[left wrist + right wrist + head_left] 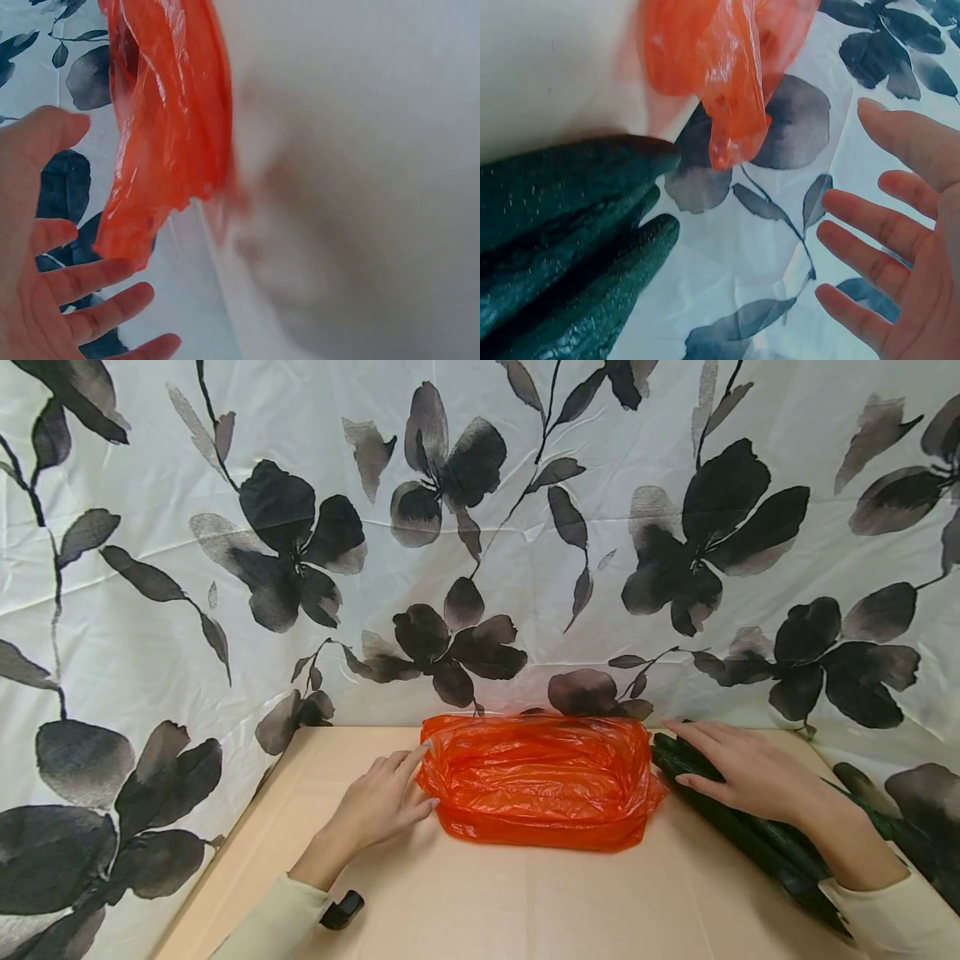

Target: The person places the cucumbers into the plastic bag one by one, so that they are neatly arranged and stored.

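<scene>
A crinkled red-orange plastic bag lies flat and wide at the far middle of the table; what is inside it, if anything, cannot be seen. My left hand is at the bag's left end, fingers spread and extended, fingertips close to the plastic; whether they touch it is unclear. Long dark green cucumbers lie side by side to the right of the bag. Over them hovers my right hand, its fingers extended and apart from the cucumbers in the right wrist view. Neither hand holds anything.
The pale tabletop ends just behind the bag. A white cloth with dark flowers hangs behind it and shows at both sides. Beside the left sleeve is a small black object. More dark green shows past the right forearm.
</scene>
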`<state>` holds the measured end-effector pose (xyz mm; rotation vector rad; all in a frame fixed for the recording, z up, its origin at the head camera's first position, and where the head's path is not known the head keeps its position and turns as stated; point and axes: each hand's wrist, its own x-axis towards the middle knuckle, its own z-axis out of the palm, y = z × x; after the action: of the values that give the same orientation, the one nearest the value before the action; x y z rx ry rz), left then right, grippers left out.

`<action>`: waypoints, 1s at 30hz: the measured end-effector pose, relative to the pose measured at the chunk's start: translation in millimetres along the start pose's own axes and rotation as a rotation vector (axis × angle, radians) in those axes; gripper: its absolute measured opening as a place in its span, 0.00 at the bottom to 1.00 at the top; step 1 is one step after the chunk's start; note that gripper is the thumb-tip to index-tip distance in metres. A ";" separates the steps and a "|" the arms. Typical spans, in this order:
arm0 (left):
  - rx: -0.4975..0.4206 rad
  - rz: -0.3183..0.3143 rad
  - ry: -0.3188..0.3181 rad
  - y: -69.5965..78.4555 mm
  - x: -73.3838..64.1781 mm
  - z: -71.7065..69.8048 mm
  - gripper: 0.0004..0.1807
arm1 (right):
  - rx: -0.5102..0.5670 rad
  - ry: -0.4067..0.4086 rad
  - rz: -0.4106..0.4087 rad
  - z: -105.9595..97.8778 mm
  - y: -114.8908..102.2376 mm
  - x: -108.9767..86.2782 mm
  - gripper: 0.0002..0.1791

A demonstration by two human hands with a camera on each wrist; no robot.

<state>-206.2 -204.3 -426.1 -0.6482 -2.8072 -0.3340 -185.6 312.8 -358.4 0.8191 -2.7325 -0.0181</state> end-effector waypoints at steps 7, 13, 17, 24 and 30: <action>-0.263 -0.105 -0.018 -2.7 7.9 5.3 0.45 | -0.044 0.001 0.005 -3.1 12.8 -2.0 0.44; -0.480 -0.155 -0.049 -5.8 17.4 8.3 0.43 | 0.017 -0.010 -0.004 -4.4 22.0 -2.6 0.41; -0.546 -0.166 -0.045 -7.5 21.6 10.6 0.41 | 0.015 -0.026 0.023 -7.2 27.9 -5.6 0.42; -0.582 -0.226 -0.033 -6.6 26.1 14.9 0.36 | 0.029 -0.108 0.120 -15.3 37.9 -8.7 0.42; -0.583 -0.256 -0.023 -4.0 26.8 17.3 0.35 | 0.052 -0.131 0.150 -18.3 47.3 -10.8 0.42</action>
<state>-234.5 -192.4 -435.5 -0.3877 -2.8106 -1.2259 -197.3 359.5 -339.4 0.6446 -2.9223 0.0321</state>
